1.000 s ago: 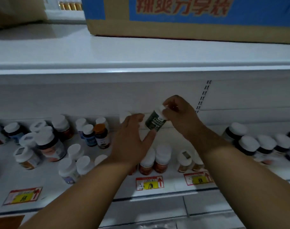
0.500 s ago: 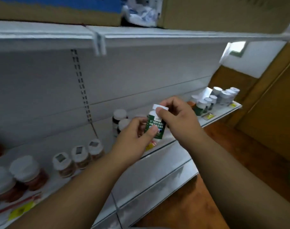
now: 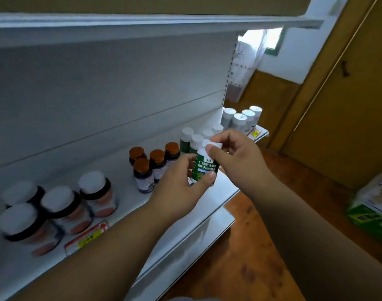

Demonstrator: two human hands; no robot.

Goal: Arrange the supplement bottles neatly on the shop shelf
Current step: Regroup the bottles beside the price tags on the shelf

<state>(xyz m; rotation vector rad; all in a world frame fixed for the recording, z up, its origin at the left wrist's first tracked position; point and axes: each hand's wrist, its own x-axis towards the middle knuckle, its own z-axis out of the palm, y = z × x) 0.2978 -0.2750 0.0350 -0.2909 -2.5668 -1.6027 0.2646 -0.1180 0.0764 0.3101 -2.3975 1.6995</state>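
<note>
Green supplement bottle (image 3: 204, 168) upright, white cap up, above shelf (image 3: 220, 192) edge; left hand (image 3: 179, 183) grips body, right hand (image 3: 235, 155) pinches cap.

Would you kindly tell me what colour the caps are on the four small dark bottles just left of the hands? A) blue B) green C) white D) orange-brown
D: the four small dark bottles left of the hands all carry orange-brown caps.

left jars (image 3: 22, 222) blurred, price tag (image 3: 86, 236) unreadable
</note>
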